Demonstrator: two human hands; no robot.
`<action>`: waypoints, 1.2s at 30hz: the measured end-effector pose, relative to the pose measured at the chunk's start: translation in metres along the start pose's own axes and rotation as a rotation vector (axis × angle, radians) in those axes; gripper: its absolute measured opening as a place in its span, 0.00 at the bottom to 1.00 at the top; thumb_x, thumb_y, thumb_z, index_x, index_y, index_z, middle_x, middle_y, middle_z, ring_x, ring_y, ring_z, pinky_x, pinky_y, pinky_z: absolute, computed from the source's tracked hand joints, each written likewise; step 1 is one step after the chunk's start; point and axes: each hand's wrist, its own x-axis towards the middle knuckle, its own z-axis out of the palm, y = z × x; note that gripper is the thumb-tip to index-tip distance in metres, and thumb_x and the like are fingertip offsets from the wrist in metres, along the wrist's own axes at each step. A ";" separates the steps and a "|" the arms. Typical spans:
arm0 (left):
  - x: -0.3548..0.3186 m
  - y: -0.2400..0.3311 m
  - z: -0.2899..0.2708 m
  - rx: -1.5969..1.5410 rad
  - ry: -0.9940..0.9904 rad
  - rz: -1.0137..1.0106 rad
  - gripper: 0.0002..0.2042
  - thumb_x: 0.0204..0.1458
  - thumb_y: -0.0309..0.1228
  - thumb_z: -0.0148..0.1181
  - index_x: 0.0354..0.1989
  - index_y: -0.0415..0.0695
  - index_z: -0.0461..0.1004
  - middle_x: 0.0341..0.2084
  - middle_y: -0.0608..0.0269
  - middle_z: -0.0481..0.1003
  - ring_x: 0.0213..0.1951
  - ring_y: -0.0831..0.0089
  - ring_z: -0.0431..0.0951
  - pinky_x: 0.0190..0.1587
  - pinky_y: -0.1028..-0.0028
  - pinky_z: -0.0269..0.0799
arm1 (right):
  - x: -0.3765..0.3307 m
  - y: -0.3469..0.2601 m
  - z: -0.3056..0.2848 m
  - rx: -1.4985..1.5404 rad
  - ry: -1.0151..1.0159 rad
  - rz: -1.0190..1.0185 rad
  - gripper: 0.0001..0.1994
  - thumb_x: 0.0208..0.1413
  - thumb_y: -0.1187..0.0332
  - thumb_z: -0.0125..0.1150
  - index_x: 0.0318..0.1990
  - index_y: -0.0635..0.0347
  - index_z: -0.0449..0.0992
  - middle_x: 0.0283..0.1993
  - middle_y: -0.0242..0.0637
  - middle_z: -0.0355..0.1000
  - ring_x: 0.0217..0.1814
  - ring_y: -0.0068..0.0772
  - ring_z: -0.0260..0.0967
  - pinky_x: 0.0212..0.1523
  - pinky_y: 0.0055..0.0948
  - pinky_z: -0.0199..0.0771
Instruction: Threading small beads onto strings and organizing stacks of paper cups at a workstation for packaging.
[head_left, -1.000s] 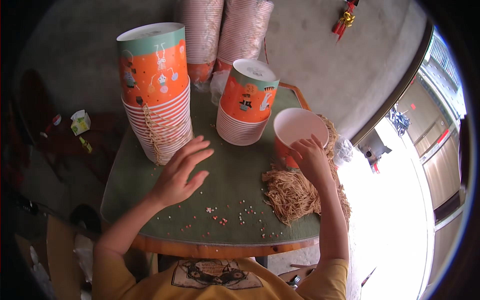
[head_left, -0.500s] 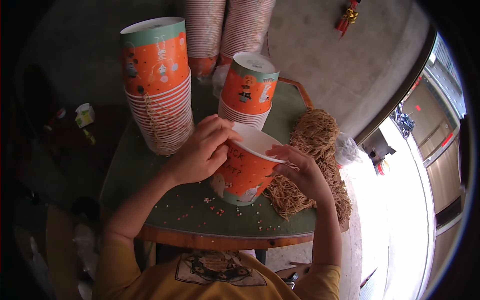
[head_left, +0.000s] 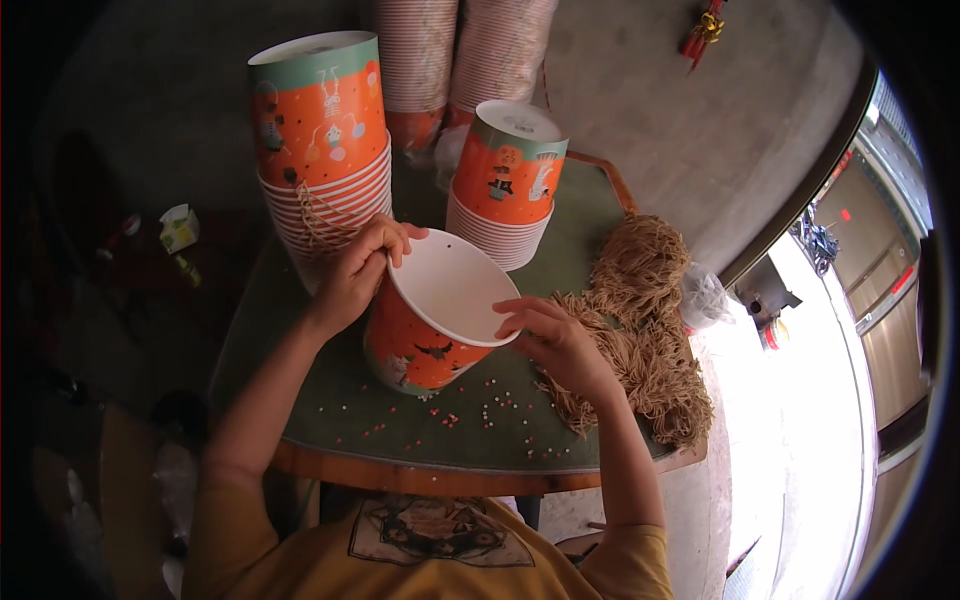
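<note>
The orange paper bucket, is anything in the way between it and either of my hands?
Nothing visible is: your left hand grips the orange paper bucket by its rim; your right hand touches the rim's right side. Brown strands lie farther right.

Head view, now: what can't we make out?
Head view: orange bucket: underside, turned away and hidden by its own wall.
Head view: left bucket stack: lower right part, behind the left hand.
Head view: wrapped stacks: tops, cut off by the upper edge.
Head view: tan strands: part, behind the right forearm.
Head view: scattered pellets: too small to identify.
</note>
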 end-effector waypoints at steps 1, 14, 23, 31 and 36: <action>0.000 -0.001 0.001 -0.043 0.048 -0.038 0.12 0.48 0.09 0.36 0.32 0.39 0.63 0.36 0.58 0.66 0.54 0.61 0.72 0.60 0.66 0.63 | 0.002 0.000 0.002 -0.023 0.024 -0.022 0.09 0.53 0.77 0.62 0.41 0.58 0.76 0.50 0.34 0.72 0.59 0.37 0.66 0.55 0.32 0.68; 0.012 0.069 0.032 0.509 -0.230 0.060 0.11 0.44 0.18 0.53 0.37 0.41 0.69 0.34 0.61 0.70 0.42 0.63 0.72 0.50 0.63 0.65 | 0.006 -0.022 -0.013 -0.277 0.161 0.014 0.10 0.50 0.69 0.66 0.41 0.55 0.76 0.40 0.34 0.72 0.45 0.44 0.65 0.47 0.38 0.67; 0.013 0.074 0.038 0.668 -0.268 0.092 0.08 0.46 0.22 0.58 0.34 0.42 0.67 0.30 0.59 0.67 0.37 0.59 0.71 0.42 0.62 0.65 | 0.006 -0.011 -0.018 -0.253 0.399 -0.046 0.14 0.50 0.73 0.65 0.45 0.58 0.74 0.47 0.38 0.72 0.51 0.44 0.69 0.52 0.36 0.70; -0.017 0.066 0.069 0.796 -0.251 0.139 0.13 0.43 0.19 0.62 0.38 0.44 0.68 0.29 0.60 0.67 0.34 0.61 0.70 0.39 0.64 0.64 | -0.072 0.026 -0.009 -0.553 0.261 0.086 0.06 0.50 0.71 0.63 0.35 0.57 0.75 0.37 0.37 0.69 0.41 0.44 0.66 0.43 0.39 0.69; -0.031 0.066 0.075 0.834 -0.258 0.165 0.12 0.45 0.24 0.61 0.39 0.44 0.69 0.31 0.64 0.68 0.36 0.67 0.71 0.41 0.67 0.66 | -0.107 0.029 0.014 -0.734 0.231 0.269 0.05 0.49 0.70 0.63 0.33 0.56 0.75 0.35 0.35 0.68 0.42 0.43 0.65 0.43 0.39 0.68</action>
